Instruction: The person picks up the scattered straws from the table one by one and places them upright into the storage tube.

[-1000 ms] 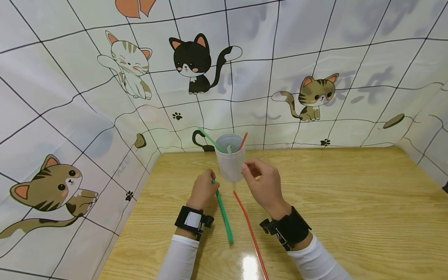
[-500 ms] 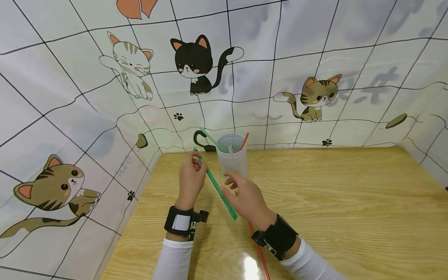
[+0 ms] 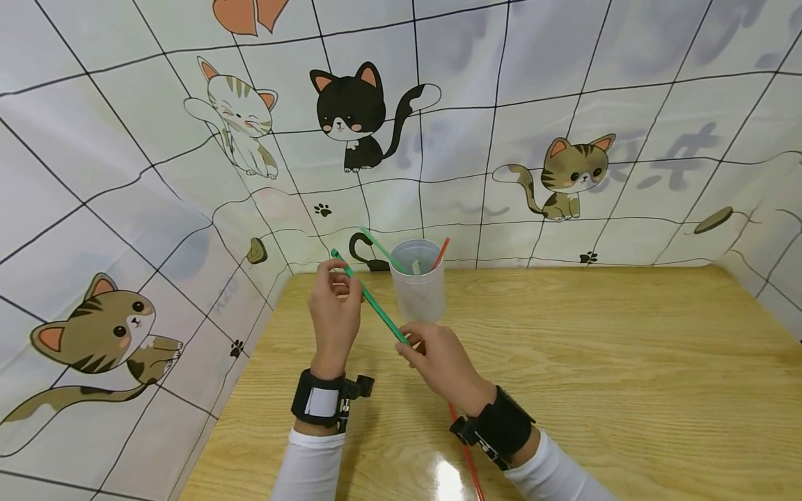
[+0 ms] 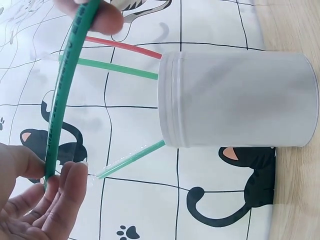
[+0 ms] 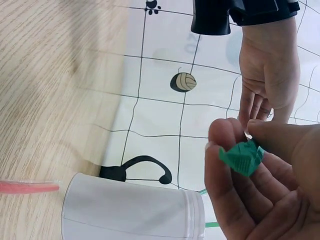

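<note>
A green wrapped straw [image 3: 379, 309] with dark print slants in the air in front of the cup, held between both hands. Near its upper end, my left hand [image 3: 333, 313] pinches it between thumb and fingers. The thumb and fingers of my right hand [image 3: 441, 358] grip its lower end. In the right wrist view, the crimped green wrapper end [image 5: 245, 157] pokes out beside that thumb. A whitish cup [image 3: 421, 296] stands upright just behind the hands, with a green straw [image 3: 383, 249] and a red straw [image 3: 442, 252] leaning out of its top.
On the wooden table [image 3: 595, 369] a red straw [image 3: 470, 459] lies near the front, partly hidden by the right wrist's camera band. Behind the cup hangs a white grid-patterned cloth [image 3: 464, 153] with cartoon cats. The same cloth covers the left side.
My left hand has lifted the green straw off the table, up and leftward. My right hand has come down and left from beside the cup and taken the straw's lower end.
</note>
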Demonstrator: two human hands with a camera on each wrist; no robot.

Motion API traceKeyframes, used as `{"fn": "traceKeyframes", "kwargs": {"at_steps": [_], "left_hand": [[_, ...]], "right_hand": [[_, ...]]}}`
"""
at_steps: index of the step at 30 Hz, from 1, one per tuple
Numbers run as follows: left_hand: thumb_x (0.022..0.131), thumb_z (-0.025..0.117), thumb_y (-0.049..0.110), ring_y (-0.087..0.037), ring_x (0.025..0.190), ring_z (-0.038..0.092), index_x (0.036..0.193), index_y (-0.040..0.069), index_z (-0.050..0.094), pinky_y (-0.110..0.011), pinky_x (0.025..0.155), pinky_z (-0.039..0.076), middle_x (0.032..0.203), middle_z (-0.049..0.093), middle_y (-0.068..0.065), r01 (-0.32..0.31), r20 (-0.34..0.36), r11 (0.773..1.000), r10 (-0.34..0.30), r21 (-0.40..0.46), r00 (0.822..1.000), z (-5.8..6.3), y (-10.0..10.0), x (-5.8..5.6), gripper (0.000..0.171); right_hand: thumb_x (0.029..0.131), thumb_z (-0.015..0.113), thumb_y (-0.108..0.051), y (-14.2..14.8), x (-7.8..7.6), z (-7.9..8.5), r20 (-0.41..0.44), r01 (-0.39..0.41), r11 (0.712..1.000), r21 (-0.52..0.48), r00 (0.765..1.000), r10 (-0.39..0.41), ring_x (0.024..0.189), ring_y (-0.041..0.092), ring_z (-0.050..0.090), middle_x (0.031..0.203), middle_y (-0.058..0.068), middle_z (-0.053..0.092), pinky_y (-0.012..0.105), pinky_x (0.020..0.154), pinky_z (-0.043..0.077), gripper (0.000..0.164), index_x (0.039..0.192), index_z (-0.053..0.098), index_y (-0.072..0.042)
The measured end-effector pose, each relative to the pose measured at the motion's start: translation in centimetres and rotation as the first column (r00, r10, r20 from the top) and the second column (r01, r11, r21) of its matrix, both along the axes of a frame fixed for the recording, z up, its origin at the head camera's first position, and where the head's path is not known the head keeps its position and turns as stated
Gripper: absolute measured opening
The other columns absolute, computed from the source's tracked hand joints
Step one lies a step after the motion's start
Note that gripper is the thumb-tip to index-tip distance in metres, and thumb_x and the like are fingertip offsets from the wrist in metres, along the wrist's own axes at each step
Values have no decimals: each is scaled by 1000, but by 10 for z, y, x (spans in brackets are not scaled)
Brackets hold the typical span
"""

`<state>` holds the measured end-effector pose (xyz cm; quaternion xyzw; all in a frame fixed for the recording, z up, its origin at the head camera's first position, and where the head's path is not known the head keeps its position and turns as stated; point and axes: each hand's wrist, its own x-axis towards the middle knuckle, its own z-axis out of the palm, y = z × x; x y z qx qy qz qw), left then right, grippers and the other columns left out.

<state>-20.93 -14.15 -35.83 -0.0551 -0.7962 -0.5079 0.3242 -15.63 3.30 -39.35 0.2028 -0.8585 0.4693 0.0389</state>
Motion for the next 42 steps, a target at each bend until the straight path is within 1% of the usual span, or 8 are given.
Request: {"fn": "traceKeyframes", "kwargs": {"at_steps": [6,12,14,17,21,25,34,42], "left_hand": [[94,59,9,-34,70,71,120,6,52,-25,59,58,88,61,-17,78,28,992,-81,95,996,3,0,2,26],[93,59,1,-43,71,69,118,-4,47,-47,66,59,93,56,-17,120,63,976,-133,181,989,18,4,14,29],[92,59,1,-40,71,70,115,-6,47,-49,67,59,92,55,-13,121,68,975,-136,187,988,24,6,19,27],[92,60,1,-33,68,71,112,-7,46,-44,65,60,92,53,-9,125,59,973,-139,194,989,26,6,21,25],[92,62,5,-18,64,71,113,-2,47,-33,62,60,97,56,-9,134,39,968,-146,214,989,19,4,15,27],[92,64,11,-6,62,68,118,4,46,-33,61,60,99,63,-13,141,14,966,-147,217,989,11,1,8,33],[90,66,9,-24,62,70,128,8,43,-36,60,59,93,66,-24,156,-55,965,-147,213,988,13,2,9,44],[91,65,10,-5,61,67,143,16,33,-37,62,60,90,65,-14,181,-98,955,-162,235,982,19,5,14,61]], "right_hand": [[91,66,-15,1,-2,-1,20,-3,1000,-26,1000,3,62,16,66,82,3,72,20,52,47,19,110,68,-11],[90,66,-14,2,-3,-3,3,-3,1000,-30,1000,3,60,15,65,80,2,71,20,51,46,18,108,68,-12],[90,66,-14,2,-3,-3,-2,0,1000,-24,1000,0,60,15,64,80,1,71,20,51,45,19,109,68,-12],[90,66,-16,2,-3,-2,-8,8,1000,-7,1000,-8,59,9,63,80,0,71,20,51,45,19,109,68,-13],[90,66,-18,3,-3,-1,-14,18,1000,4,1000,-18,59,3,59,80,-1,71,20,51,45,20,110,68,-14],[90,67,-17,4,-3,0,-13,30,1000,0,999,-30,59,3,59,82,0,72,20,51,44,21,111,68,-14],[90,67,-18,4,-4,1,-19,41,999,-9,999,-41,60,3,59,82,-1,72,20,52,45,21,110,68,-14],[90,67,-17,6,-7,3,-41,39,999,-18,998,-40,62,1,60,83,0,72,19,53,45,22,112,68,-14]]}}
